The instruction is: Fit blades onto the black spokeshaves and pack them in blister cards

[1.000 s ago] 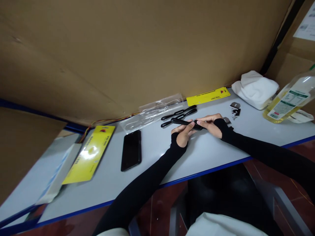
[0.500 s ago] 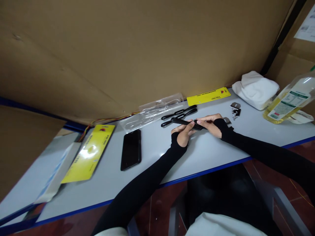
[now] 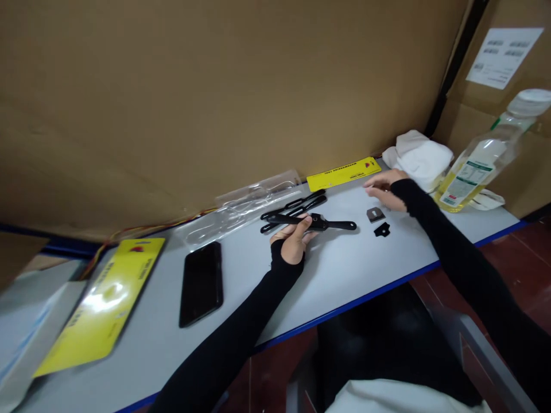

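Note:
My left hand (image 3: 295, 238) is closed around one side of a black spokeshave (image 3: 340, 225), holding it just above the table. The spokeshave's other handle sticks out to the right. Behind it, two more black spokeshave bodies (image 3: 316, 199) lie side by side. My right hand (image 3: 387, 189) is raised over the right part of the table, thumb and fingertips pinched together; whatever is between them is too small to make out. Below it lie a grey metal blade (image 3: 375, 214) with a slot and a small black cap plate (image 3: 382, 230).
Clear plastic blister packs (image 3: 245, 209) lie along the cardboard wall. Yellow cards (image 3: 101, 304) rest at left and at the back (image 3: 344, 174). A black phone (image 3: 201, 284) lies near my left forearm. At right stand a bottle of yellow liquid (image 3: 469, 172) and white cloth (image 3: 424, 158).
My right hand has let go of the spokeshave and moved right, over the loose metal parts. My left hand keeps its hold. The view has shifted to the right.

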A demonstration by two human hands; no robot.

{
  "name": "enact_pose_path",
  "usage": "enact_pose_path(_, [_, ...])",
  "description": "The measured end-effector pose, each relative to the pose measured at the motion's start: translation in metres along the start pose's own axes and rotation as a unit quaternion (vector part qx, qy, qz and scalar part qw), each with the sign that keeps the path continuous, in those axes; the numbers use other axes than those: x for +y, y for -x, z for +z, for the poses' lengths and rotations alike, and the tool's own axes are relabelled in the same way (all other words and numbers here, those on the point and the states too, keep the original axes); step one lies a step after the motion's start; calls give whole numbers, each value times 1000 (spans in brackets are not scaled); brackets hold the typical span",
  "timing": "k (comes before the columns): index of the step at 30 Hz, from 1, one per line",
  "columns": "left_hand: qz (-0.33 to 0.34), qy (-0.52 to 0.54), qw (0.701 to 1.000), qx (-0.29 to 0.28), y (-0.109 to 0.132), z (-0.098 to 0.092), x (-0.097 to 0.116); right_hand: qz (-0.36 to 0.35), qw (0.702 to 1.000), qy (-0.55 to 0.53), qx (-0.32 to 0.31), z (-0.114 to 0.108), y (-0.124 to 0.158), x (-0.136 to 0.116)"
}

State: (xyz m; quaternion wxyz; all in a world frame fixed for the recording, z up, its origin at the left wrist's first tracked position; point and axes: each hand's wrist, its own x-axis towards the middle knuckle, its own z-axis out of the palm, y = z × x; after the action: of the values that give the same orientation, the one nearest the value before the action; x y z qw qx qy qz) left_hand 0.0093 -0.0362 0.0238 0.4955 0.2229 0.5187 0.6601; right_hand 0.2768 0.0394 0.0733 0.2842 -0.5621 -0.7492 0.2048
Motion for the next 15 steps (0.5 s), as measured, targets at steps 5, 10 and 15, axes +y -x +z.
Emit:
enact_pose_path(5, [-9,-13,1000,-8,-4,-3,0,55,992,96,-55,-43,-9,46])
enact_pose_path(10, [2,-16,1000,-6,-4,-4,-1,42,982,114,-143,-36,-7,52])
enact_pose_path(15, [0,-19,1000,-16,1,-2,1,32,980,125,-151,-33,-7,58])
